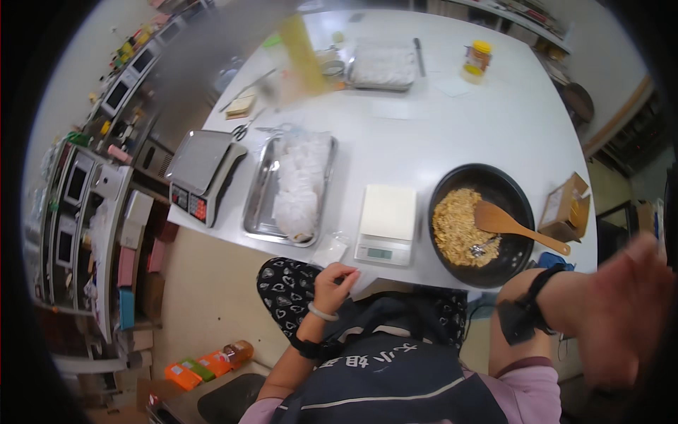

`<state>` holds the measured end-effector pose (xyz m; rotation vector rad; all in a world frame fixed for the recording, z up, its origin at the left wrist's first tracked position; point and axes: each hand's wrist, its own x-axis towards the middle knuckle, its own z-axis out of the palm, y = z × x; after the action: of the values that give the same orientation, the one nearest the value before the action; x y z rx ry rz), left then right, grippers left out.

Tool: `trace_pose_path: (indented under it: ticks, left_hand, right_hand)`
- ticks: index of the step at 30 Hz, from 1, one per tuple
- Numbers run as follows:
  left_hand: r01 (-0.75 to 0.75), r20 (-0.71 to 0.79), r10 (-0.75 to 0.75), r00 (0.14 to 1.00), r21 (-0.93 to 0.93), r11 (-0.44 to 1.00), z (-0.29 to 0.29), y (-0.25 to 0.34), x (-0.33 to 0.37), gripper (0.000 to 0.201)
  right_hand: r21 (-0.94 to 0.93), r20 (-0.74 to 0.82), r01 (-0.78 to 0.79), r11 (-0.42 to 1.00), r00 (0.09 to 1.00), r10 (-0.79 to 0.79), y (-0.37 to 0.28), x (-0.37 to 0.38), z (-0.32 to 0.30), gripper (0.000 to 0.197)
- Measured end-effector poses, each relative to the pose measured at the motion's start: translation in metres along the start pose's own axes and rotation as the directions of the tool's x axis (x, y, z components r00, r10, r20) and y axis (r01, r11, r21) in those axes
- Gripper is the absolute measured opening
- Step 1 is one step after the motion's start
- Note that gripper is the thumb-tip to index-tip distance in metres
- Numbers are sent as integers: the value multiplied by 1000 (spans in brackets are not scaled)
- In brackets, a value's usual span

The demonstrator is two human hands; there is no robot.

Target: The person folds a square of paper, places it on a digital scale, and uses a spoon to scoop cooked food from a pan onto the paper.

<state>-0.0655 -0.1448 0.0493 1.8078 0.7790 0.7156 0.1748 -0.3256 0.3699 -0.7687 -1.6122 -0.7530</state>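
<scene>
My left hand is at the table's front edge, fingers curled together. What they hold, if anything, I cannot make out. Just beyond it lies a clear plastic bag. To its right stands a small white kitchen scale with an empty cream platform. My right hand is raised at the far right, smeared by motion, so its fingers do not show clearly. Left of that hand, a black pan contains a golden crumbly mixture. A wooden spatula rests in it, its handle over the rim.
A metal tray with white wrapped pieces stands beside a larger scale at left. Farther back are another filled tray, a yellow-lidded jar and scissors. An open cardboard box sits right of the pan.
</scene>
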Motion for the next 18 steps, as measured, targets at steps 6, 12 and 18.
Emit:
trace_pose_path:
  ticks: [6, 12, 18]
  left_hand:
    - [22, 29, -22, 999, 4, 1000, 6, -7, 10, 6]
    - [-16, 109, 17, 994, -11, 1000, 15, -8, 13, 8]
    - [34, 169, -28, 985, -33, 999, 33, -10, 10, 5]
  right_hand:
    - [-431, 212, -858, 281, 206, 955, 57, -159, -5, 28]
    - [-886, 285, -365, 285, 55, 957, 39, -314, -63, 17]
    - [-880, 386, -274, 388, 63, 920, 37, -351, -73, 19]
